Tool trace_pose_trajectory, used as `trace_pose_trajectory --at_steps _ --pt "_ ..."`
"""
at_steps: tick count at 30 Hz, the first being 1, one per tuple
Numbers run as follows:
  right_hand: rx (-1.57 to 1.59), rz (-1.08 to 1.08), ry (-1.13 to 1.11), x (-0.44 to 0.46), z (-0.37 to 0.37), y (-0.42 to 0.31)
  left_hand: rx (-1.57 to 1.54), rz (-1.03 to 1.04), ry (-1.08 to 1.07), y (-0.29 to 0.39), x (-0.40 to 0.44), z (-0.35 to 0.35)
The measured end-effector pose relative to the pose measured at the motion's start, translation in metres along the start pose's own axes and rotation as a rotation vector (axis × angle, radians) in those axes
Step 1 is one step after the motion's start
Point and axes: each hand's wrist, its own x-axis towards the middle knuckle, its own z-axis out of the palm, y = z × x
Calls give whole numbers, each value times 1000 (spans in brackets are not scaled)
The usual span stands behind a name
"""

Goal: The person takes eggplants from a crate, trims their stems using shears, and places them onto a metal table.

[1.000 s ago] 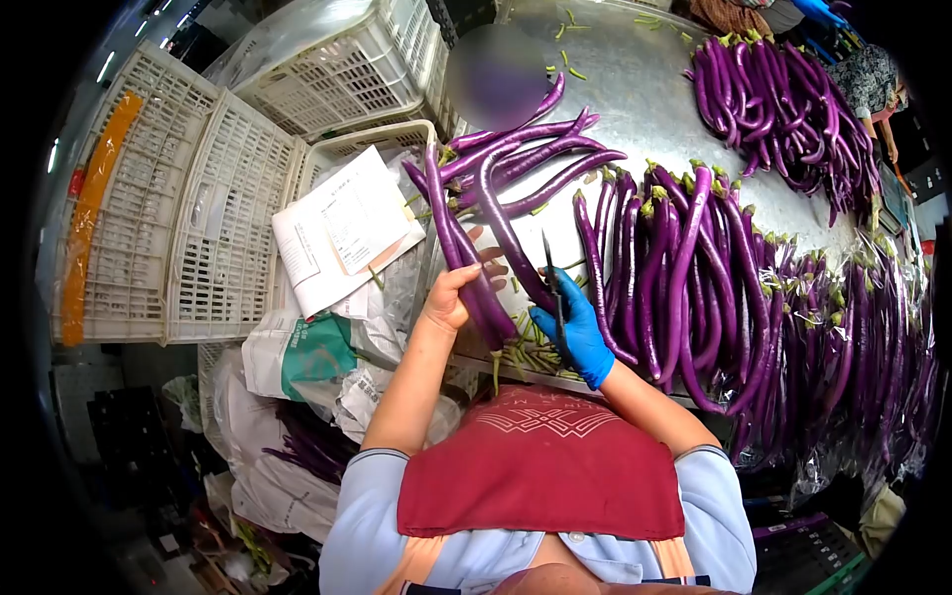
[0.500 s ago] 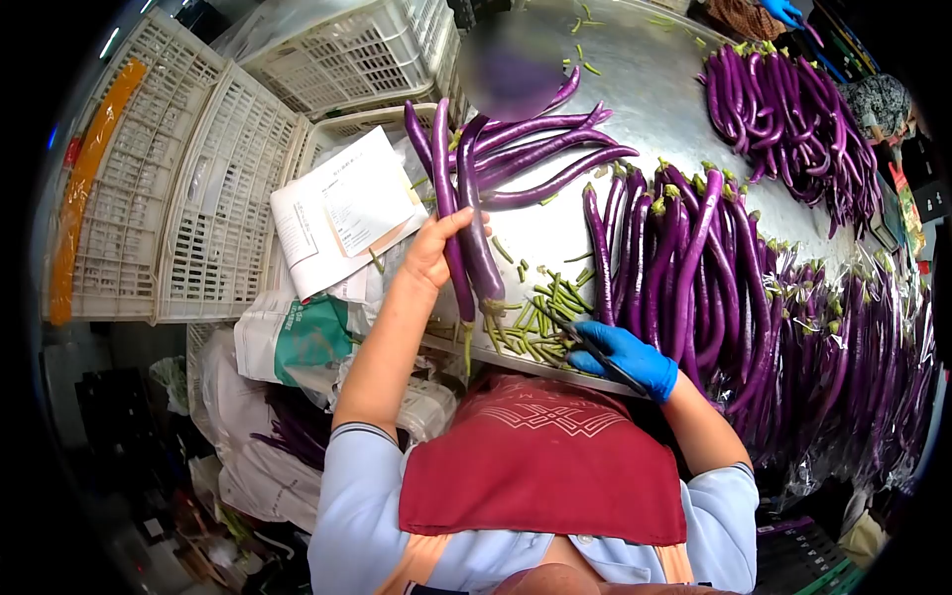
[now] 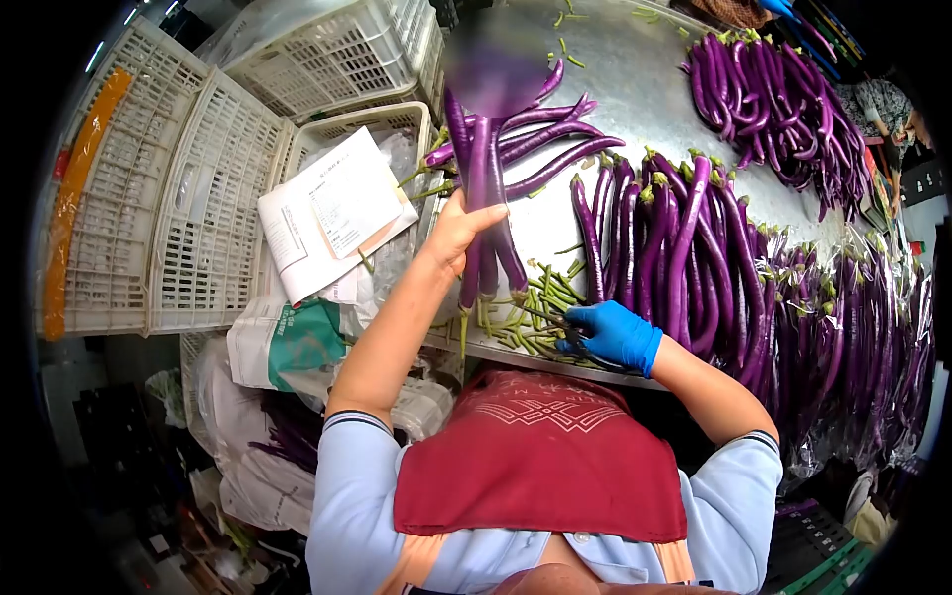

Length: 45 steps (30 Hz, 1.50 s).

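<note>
My bare left hand (image 3: 462,233) is wrapped round three long purple eggplants (image 3: 479,178), their stem ends pointing down toward me. In my right hand, which wears a blue glove (image 3: 617,335), is a pair of dark scissors (image 3: 543,316). The blades point left and reach the stem end of the rightmost held eggplant; whether they are closed on it I cannot tell. Short green cut stems (image 3: 550,293) lie scattered under and around the scissors. Beyond my left hand, more loose eggplants (image 3: 560,171) rest on the metal table.
To the right of my gloved hand lies a large row of eggplants (image 3: 684,248). Bagged eggplants (image 3: 843,347) are farther right, with another pile (image 3: 764,104) behind. White plastic crates (image 3: 223,198) and printed papers (image 3: 337,213) stand at left. Another person's blue-gloved hand (image 3: 778,8) shows at the top.
My left hand has shifted slightly right, and a third eggplant now shows in its grip. My right hand has moved up and left, bringing the scissors to the stem ends.
</note>
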Motion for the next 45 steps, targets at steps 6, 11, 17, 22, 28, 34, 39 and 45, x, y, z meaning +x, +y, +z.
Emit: trace_pose_trajectory --at_steps 6,11,17,22,28,34,39,45 --pt "-100 51 -56 5 -1 -1 -121 17 -23 0 3 -4" --pt "-63 159 -137 22 5 1 -205 -2 -66 7 -7 8" --pt "-230 129 -61 45 17 -1 -306 37 -55 1 -12 19" --pt "-194 141 -75 40 10 4 -192 161 1 0 -7 13" --pt "-78 169 -279 23 -13 0 -181 183 27 11 -7 3" --pt "29 97 -243 42 16 -5 -179 173 -36 1 -8 24" --pt "133 125 -65 28 42 13 29 179 -105 7 4 40" --pt "217 59 38 1 69 21 737 545 -518 38 16 133"
